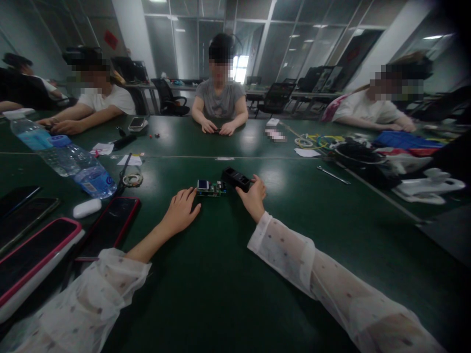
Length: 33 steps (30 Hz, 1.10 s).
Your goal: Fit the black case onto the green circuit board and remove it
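In the middle of the green table (206, 294) lies a small green circuit board (213, 189) with a little screen on its left part. My left hand (182, 210) rests with its fingers stretched out, the tips at the board's left end; whether they touch it I cannot tell. Right beside the board, a black plastic housing (235, 178) with openings in its upper face is slightly tilted. My right hand (254, 196) grips its right end, thumb at the near side and fingers behind.
At left stand water bottles (90, 171) near a white earbud case (87, 208) and several phones (110, 220). A wrench (333, 175), yellow cables (316, 141) and a white device (429, 186) lie at right. A person (221, 95) sits opposite, others at both sides.
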Tool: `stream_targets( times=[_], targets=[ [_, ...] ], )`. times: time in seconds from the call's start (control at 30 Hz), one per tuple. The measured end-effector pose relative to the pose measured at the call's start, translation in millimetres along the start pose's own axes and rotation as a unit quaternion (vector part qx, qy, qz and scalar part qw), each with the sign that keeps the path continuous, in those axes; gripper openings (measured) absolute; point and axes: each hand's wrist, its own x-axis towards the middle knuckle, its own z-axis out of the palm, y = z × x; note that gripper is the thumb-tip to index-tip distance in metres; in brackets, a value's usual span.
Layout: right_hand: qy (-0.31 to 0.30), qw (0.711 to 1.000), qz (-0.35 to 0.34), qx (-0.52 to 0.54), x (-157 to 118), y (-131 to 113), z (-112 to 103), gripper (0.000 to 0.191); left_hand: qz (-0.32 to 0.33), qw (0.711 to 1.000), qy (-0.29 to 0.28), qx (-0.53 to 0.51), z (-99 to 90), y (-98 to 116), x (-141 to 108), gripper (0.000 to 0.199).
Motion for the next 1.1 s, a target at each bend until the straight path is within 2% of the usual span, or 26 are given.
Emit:
stream_targets(
  times=[0.17, 0.53, 0.8, 1.1],
  targets=[
    [-0.009, 1.000, -0.004, 0.015, 1, 2, -1, 0.066, 0.001, 1.000, 0.000, 0.008, 0.0, 1, 1, 0.055],
    [-0.026, 1.000, 0.005, 0.007, 5, 5, 1, 0.050, 0.008, 1.000, 0.013, 0.002, 3.9, -3, 0, 0.054],
    [-0.055, 0.994, -0.001, 0.093, 7, 3, 1, 0.053, 0.004, 1.000, 0.003, 0.005, 2.6, -1, 0, 0.056],
    [-0.072, 0.978, -0.082, 0.178, 1, -12, -6, 0.056, 0.003, 1.000, 0.000, 0.007, -1.4, 1, 1, 0.054]
  ],
)
